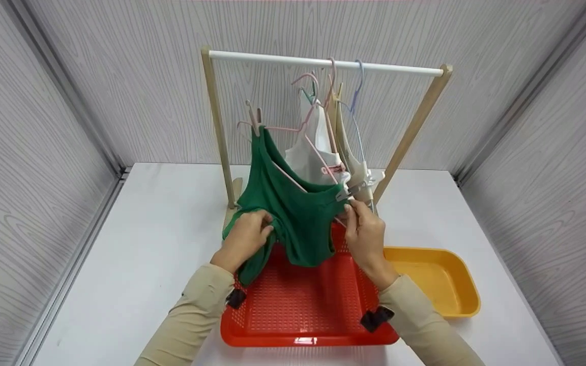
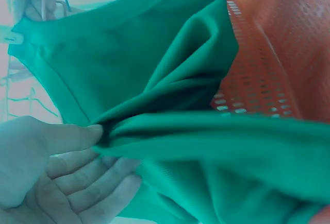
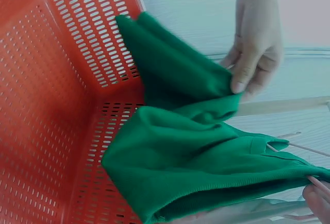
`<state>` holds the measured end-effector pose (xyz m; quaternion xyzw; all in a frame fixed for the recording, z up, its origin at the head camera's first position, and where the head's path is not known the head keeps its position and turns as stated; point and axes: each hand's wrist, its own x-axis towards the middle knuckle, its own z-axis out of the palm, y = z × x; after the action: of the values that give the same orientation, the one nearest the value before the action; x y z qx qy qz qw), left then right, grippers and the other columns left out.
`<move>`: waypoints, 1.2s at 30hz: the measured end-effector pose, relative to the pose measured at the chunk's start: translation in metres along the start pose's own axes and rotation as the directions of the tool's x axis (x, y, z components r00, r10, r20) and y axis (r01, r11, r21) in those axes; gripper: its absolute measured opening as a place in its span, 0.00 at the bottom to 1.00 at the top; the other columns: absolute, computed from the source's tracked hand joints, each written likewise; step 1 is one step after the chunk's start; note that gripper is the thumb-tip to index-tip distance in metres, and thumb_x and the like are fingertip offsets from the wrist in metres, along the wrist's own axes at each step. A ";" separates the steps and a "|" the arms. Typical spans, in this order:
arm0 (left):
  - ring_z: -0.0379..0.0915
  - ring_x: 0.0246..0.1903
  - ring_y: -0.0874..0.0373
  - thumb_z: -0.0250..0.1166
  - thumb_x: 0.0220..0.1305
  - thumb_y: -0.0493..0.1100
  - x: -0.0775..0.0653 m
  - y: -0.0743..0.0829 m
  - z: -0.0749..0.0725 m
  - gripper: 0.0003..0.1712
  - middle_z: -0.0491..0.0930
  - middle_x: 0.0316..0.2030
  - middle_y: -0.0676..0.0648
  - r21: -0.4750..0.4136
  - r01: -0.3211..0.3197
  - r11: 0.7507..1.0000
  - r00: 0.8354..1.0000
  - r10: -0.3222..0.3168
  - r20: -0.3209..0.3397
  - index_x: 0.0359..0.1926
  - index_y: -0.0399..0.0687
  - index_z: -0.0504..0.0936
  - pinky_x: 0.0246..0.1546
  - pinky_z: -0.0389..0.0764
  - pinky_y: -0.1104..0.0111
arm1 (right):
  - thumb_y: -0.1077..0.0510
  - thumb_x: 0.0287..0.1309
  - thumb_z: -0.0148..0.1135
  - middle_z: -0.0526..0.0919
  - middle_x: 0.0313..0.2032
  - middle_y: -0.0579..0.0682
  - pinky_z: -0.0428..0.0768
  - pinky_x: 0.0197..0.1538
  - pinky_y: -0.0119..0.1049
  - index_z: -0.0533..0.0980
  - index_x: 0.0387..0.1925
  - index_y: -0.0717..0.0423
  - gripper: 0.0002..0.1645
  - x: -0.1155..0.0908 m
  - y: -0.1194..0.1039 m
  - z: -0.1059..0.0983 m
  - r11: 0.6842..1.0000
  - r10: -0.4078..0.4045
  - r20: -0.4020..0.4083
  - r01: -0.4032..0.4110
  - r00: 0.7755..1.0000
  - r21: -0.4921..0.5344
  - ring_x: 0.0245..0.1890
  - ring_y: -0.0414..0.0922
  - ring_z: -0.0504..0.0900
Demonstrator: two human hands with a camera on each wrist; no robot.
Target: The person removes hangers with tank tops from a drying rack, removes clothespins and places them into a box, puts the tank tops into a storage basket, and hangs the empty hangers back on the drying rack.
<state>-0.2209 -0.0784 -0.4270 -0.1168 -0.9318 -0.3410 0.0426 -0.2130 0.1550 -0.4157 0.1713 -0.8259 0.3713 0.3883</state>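
Note:
A green garment [image 1: 298, 218] hangs askew from a pink hanger [image 1: 300, 128], its lower part draped over the red basket. Two pale pink clothespins [image 1: 254, 119] stand at its upper left end, and a grey clothespin [image 1: 352, 190] clips the right corner. My left hand [image 1: 246, 236] pinches a bunched fold of the cloth between thumb and fingers; the fold stretches across the left wrist view. Just below the grey clothespin, my right hand [image 1: 365, 231] pinches the garment's right corner alongside the hanger. In the right wrist view only its fingertips [image 3: 318, 202] show.
A white rail [image 1: 283, 59] on wooden posts carries other hangers with white and cream clothes [image 1: 313, 147] behind the green garment. The red basket [image 1: 298, 339] stands beneath my hands. Right of it sits a yellow tray [image 1: 468, 284], partly behind my right forearm.

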 end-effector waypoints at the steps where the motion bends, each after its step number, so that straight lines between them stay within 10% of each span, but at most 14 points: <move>1: 0.81 0.43 0.47 0.62 0.64 0.36 0.000 -0.003 0.000 0.09 0.84 0.42 0.37 0.009 0.014 1.000 1.000 -0.014 0.003 0.44 0.36 0.81 0.46 0.81 0.56 | 0.69 0.61 0.58 0.83 0.28 0.61 0.85 0.36 0.44 0.76 0.37 0.71 0.06 -0.001 0.000 0.000 1.000 -0.004 -0.004 0.004 1.000 -0.005 0.26 0.52 0.83; 16: 0.80 0.48 0.40 0.62 0.63 0.35 0.001 -0.042 -0.004 0.14 0.82 0.47 0.34 0.096 0.162 0.982 0.987 -0.161 -0.019 0.49 0.32 0.80 0.49 0.80 0.52 | 0.70 0.61 0.58 0.82 0.26 0.60 0.85 0.35 0.44 0.76 0.37 0.70 0.05 -0.002 0.002 0.001 1.000 -0.006 -0.011 0.006 1.000 -0.011 0.25 0.51 0.81; 25: 0.76 0.54 0.38 0.62 0.62 0.35 0.010 -0.066 0.000 0.21 0.77 0.53 0.29 0.123 0.239 0.963 0.965 -0.250 0.079 0.53 0.27 0.75 0.55 0.76 0.49 | 0.70 0.61 0.57 0.82 0.26 0.60 0.85 0.34 0.41 0.76 0.37 0.70 0.04 -0.003 0.001 0.000 1.000 0.002 0.000 -0.002 1.000 0.009 0.25 0.51 0.83; 36: 0.79 0.46 0.36 0.65 0.56 0.32 0.014 -0.075 0.006 0.12 0.81 0.42 0.29 0.210 0.187 0.960 0.977 -0.204 0.065 0.41 0.29 0.80 0.48 0.80 0.50 | 0.69 0.62 0.57 0.84 0.28 0.61 0.85 0.34 0.41 0.76 0.37 0.70 0.05 -0.004 0.002 -0.002 0.999 0.016 0.023 -0.017 1.000 0.027 0.27 0.51 0.85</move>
<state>-0.2527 -0.1275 -0.4761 -0.0337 -0.9697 -0.2412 -0.0196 -0.2106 0.1577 -0.4194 0.1738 -0.8265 0.3837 0.3735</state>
